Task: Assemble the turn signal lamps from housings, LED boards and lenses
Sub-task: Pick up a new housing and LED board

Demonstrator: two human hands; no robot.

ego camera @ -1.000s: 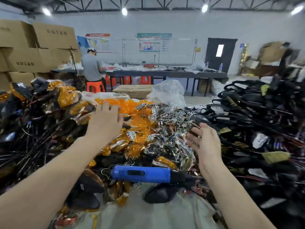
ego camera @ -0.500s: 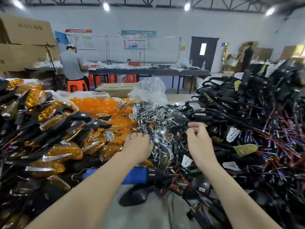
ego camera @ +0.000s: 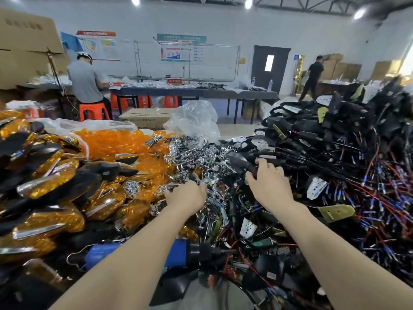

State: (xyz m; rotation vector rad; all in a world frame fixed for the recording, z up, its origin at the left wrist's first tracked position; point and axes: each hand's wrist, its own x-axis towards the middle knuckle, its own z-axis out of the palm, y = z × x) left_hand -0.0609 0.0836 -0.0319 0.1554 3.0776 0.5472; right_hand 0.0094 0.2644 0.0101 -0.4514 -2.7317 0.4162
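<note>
My left hand (ego camera: 185,195) reaches palm down into a heap of chrome reflector pieces (ego camera: 190,153); its fingertips are hidden among them. My right hand (ego camera: 268,182) lies on the left edge of a big pile of black housings with red and blue wires (ego camera: 335,153), fingers and thumb curled round one black housing (ego camera: 238,161). Loose orange lenses (ego camera: 116,142) are heaped behind the chrome parts. Small white LED boards (ego camera: 316,186) lie scattered among the wires.
Finished amber-and-black lamps (ego camera: 55,175) are stacked high at the left. A blue electric screwdriver (ego camera: 174,251) lies between my forearms. A clear plastic bag (ego camera: 194,119) stands behind the parts. Two people work at far tables (ego camera: 201,91); cardboard boxes (ego camera: 26,41) stand at the back left.
My left hand has moved right and down from the amber lamps into the chrome pieces. My right hand has turned palm down and reached forward onto a black housing.
</note>
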